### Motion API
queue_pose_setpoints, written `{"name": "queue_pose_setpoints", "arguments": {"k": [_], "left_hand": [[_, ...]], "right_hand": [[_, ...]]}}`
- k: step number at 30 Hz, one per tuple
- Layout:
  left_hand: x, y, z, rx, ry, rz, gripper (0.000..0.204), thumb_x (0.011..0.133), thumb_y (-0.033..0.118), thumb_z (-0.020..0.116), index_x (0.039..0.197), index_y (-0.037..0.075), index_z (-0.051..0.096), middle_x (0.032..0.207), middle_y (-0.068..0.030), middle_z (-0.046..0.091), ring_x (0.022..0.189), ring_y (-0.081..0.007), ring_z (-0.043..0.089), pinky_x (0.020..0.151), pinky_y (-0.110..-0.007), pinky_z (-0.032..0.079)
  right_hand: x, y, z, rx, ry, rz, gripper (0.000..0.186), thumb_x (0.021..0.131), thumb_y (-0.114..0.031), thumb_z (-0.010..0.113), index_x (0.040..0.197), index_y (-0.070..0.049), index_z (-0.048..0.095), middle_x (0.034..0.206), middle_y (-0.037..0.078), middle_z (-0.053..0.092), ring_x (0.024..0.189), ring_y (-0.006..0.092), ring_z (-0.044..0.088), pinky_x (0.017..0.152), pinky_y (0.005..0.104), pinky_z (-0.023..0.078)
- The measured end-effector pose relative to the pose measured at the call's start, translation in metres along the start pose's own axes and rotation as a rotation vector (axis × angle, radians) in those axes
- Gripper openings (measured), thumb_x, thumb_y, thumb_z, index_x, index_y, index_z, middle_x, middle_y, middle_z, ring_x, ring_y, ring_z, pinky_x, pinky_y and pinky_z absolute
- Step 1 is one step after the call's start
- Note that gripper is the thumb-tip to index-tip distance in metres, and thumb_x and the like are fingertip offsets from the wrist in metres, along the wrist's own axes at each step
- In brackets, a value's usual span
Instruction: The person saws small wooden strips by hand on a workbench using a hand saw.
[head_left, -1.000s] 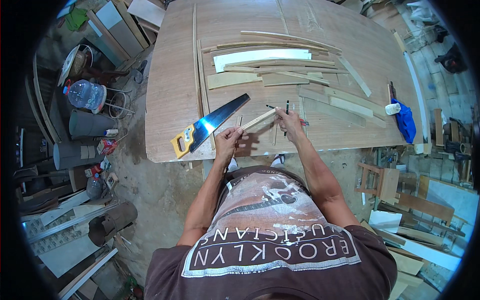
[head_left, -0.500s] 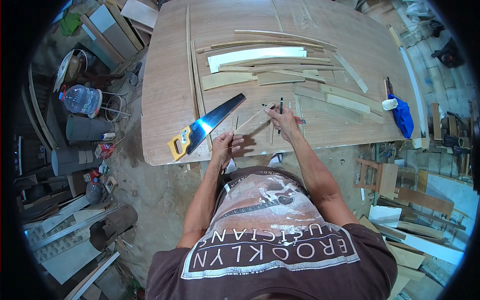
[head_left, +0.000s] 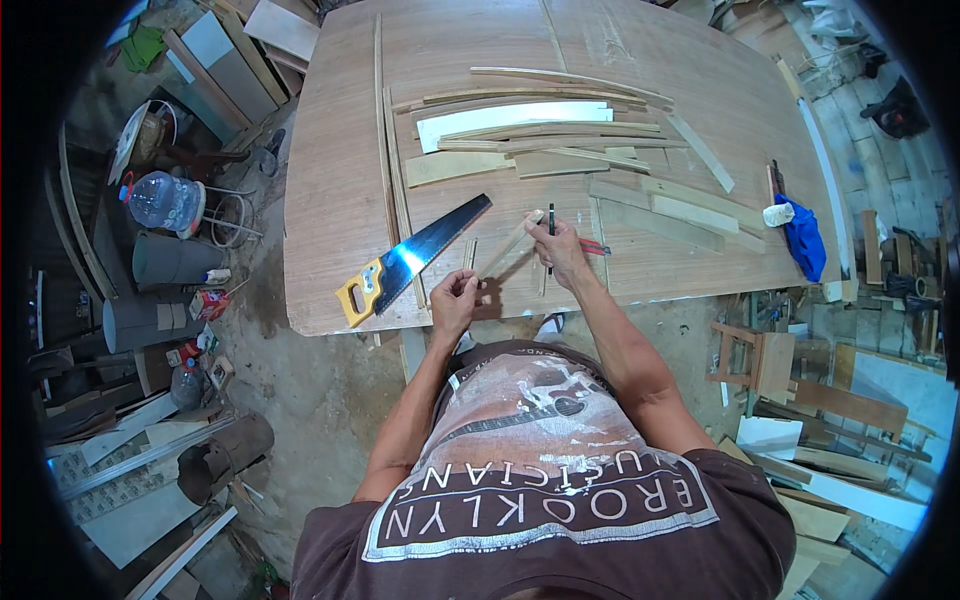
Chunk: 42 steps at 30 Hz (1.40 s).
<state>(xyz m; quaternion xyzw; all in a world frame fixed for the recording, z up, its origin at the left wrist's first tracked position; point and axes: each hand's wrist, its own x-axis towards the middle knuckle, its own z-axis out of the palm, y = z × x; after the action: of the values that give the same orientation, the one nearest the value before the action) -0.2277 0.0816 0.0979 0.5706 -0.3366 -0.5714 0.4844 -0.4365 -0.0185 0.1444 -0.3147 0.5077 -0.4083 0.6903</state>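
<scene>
A thin wooden strip (head_left: 508, 249) slants over the near part of the table, held between my hands. My left hand (head_left: 456, 303) pinches its lower end. At the upper end, my right hand (head_left: 562, 253) has its fingers closed on the strip and also grips a slim black pen or pencil (head_left: 551, 218), which stands nearly upright. A handsaw (head_left: 430, 241) with a yellow handle lies left of my hands. Just right of my right hand is a red-handled tool (head_left: 596, 247), partly hidden. Short wood pieces (head_left: 469, 254) lie beyond my left hand.
On the wooden table (head_left: 335, 130) lie several wood strips (head_left: 560, 130) and a white board (head_left: 515, 120). Long strips (head_left: 385, 150) run along its left side. A blue cloth bundle (head_left: 803, 240) sits at the right edge. Offcuts and a water jug (head_left: 165, 200) stand around the floor.
The strip has turned so its broader face shows, and it slants more steeply. My right hand and the pen have shifted slightly left. The fingers of my left hand have closed in.
</scene>
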Motion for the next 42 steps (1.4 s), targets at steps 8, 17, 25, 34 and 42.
{"name": "queue_pose_setpoints", "arguments": {"k": [8,17,25,34,42], "left_hand": [[0.005,0.009,0.013,-0.084,-0.208,-0.215,0.02,0.092,0.012,0.067,0.106,-0.002,0.064,0.081,-0.0051,0.069,0.064,-0.0077,0.061,0.057,-0.023,0.053],[0.005,0.016,0.022,0.26,-0.287,-0.063,0.028,0.087,0.011,0.073,0.112,0.001,0.067,0.076,0.0009,0.064,0.059,-0.0047,0.053,0.053,-0.021,0.043],[-0.008,0.006,0.027,0.215,-0.28,-0.159,0.026,0.086,0.008,0.071,0.11,0.0,0.068,0.077,0.0004,0.065,0.064,-0.0068,0.057,0.057,-0.024,0.047],[0.001,-0.025,0.037,0.3,-0.181,-0.168,0.019,0.087,0.013,0.069,0.099,-0.001,0.065,0.079,-0.0103,0.068,0.067,-0.0173,0.065,0.059,-0.032,0.051],[0.018,-0.045,0.042,0.96,-0.009,0.102,0.029,0.083,0.021,0.07,0.1,-0.002,0.068,0.092,-0.0217,0.064,0.092,-0.0386,0.062,0.082,-0.046,0.05]], "right_hand": [[0.011,0.014,-0.008,-0.104,-0.094,0.057,0.021,0.093,-0.013,0.061,0.11,-0.002,0.062,0.099,0.007,0.072,0.044,0.001,0.036,0.037,0.0201,0.024],[0.006,0.012,-0.003,0.017,-0.027,0.11,0.019,0.096,-0.023,0.062,0.101,-0.005,0.063,0.096,0.014,0.073,0.041,0.0013,0.032,0.036,0.0199,0.023],[0.013,0.017,-0.017,-0.027,-0.069,0.214,0.023,0.098,-0.029,0.059,0.095,-0.007,0.063,0.088,0.012,0.073,0.04,0.0019,0.033,0.036,0.0197,0.024],[0.038,0.058,-0.032,-0.719,0.176,-0.029,0.026,0.096,-0.029,0.061,0.084,-0.006,0.063,0.066,0.001,0.059,0.043,0.0049,0.039,0.039,0.0224,0.03],[-0.011,0.034,-0.043,-0.436,0.143,0.222,0.031,0.096,-0.031,0.059,0.083,-0.004,0.064,0.06,-0.003,0.049,0.046,0.0086,0.046,0.041,0.0259,0.035]]}}
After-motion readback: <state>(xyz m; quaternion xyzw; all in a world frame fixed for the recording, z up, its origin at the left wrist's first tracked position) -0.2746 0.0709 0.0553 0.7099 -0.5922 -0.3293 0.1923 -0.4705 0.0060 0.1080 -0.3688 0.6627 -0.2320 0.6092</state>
